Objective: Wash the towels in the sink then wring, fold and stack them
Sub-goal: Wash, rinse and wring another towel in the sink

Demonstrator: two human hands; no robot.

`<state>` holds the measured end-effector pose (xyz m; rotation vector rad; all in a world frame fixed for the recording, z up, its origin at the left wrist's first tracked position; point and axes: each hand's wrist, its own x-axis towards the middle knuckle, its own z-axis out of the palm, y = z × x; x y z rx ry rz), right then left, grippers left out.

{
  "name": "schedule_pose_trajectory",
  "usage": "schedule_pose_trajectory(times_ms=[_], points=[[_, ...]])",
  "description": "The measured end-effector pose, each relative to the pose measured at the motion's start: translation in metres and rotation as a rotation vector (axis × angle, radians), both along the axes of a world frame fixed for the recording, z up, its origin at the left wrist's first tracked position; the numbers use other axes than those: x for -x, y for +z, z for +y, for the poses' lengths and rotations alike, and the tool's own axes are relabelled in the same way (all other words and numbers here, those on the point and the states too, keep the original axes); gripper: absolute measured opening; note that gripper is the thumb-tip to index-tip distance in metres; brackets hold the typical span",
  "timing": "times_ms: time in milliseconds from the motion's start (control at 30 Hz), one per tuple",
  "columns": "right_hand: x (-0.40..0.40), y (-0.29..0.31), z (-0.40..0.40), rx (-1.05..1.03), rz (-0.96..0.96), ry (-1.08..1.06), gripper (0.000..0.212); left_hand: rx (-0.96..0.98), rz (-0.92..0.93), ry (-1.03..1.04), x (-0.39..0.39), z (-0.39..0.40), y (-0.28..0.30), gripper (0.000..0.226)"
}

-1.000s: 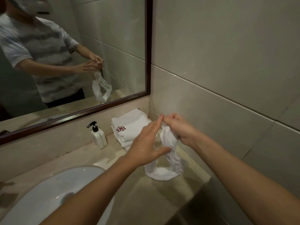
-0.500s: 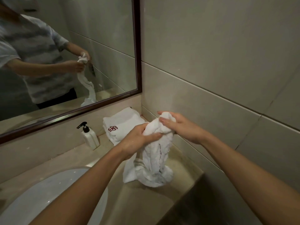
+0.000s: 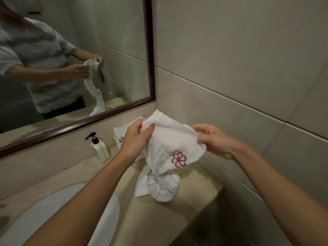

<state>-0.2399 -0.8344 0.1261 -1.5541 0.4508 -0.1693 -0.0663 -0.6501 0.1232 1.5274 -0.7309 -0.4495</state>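
1 head view, close, angled down at counter

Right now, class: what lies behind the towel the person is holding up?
Behind the held towel sits a stack of folded white towels in the counter's corner; one red emblem peeks out. The left hand and the towel cover most of the stack, so its height cannot be seen.

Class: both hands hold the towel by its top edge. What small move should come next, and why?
Probably draw the hands apart and lift: the towel is spread only at the top, its lower end still twisted on the counter.
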Motion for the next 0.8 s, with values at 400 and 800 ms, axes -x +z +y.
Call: schedule_pose_trajectory(times_ms=[400, 800], points=[[0.002, 0.027, 0.020, 0.300, -0.059, 0.122, 0.058, -0.086, -0.476, 0.252, -0.008, 0.005, -0.024, 0.014], [-0.013, 0.024, 0.103, 0.364, 0.244, 0.300, 0.024, 0.136, 0.365, 0.004, 0.029, 0.008, -0.013, 0.020]])
